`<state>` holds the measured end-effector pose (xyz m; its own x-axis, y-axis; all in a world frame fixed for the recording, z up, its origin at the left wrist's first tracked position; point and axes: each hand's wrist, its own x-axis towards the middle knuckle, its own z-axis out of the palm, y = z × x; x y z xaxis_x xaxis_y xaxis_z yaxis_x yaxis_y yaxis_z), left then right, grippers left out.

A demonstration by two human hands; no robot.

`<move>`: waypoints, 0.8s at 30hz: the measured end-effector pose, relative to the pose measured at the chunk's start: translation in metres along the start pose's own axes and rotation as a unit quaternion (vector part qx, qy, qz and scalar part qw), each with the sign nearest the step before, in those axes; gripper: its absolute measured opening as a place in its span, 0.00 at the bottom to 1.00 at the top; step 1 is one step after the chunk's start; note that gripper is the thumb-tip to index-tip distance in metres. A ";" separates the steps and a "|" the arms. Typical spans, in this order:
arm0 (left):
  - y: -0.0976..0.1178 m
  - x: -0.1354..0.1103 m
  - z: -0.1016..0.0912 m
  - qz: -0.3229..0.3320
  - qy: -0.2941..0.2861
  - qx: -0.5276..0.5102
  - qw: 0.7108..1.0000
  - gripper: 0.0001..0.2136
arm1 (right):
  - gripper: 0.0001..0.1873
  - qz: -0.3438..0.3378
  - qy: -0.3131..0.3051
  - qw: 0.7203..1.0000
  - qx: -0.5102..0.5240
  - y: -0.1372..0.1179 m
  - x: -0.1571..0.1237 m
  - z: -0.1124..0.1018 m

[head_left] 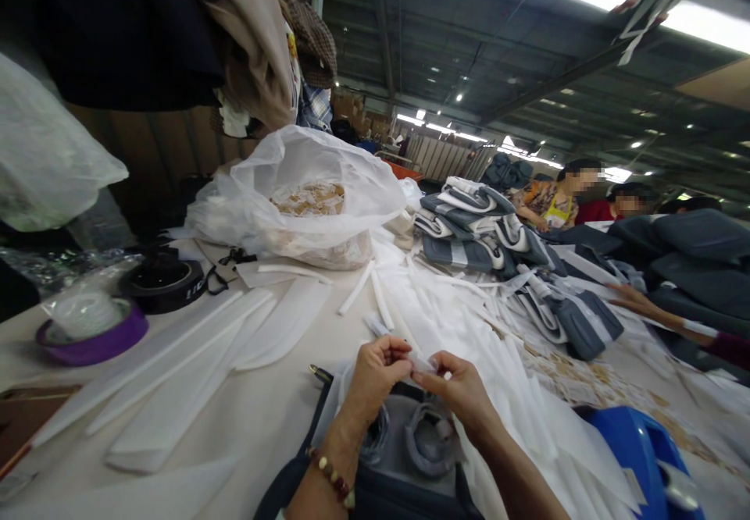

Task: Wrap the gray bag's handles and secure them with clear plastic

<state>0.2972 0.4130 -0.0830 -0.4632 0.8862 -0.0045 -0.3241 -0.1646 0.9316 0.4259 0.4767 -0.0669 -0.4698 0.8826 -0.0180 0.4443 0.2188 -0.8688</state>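
Both forearms reach forward from below, hands meeting at centre. The left hand [375,372] and right hand [460,383] pinch with fingertips together, a beaded bracelet [333,477] on the left wrist.

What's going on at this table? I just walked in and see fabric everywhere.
A person pinches a small white strip between left hand and right hand, above a grey garment piece. Long white fabric strips cover the table, beside a plastic bag and stacked grey striped pieces. Other people work across the table.
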 end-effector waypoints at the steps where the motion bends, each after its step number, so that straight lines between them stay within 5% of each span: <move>1: -0.001 0.001 -0.001 0.008 0.015 -0.003 1.000 0.12 | 0.14 0.004 0.000 1.000 0.029 -0.002 0.001 0.001; 15: -0.003 0.004 -0.002 0.066 0.152 -0.030 0.986 0.11 | 0.19 -0.032 0.034 0.987 0.154 -0.031 0.018 0.016; 20: -0.003 0.006 -0.002 0.062 0.161 -0.031 0.985 0.08 | 0.17 -0.052 0.019 0.993 0.102 -0.040 -0.014 0.011; 24: -0.007 0.007 -0.003 0.048 0.155 -0.032 0.986 0.10 | 0.05 -0.151 0.025 0.988 -0.035 -0.025 -0.060 0.015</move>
<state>0.2933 0.4191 -0.0907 -0.7213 0.6916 -0.0382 -0.3135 -0.2768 0.9083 0.4316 0.4116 -0.0519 -0.5515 0.7916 0.2631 0.3426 0.5025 -0.7938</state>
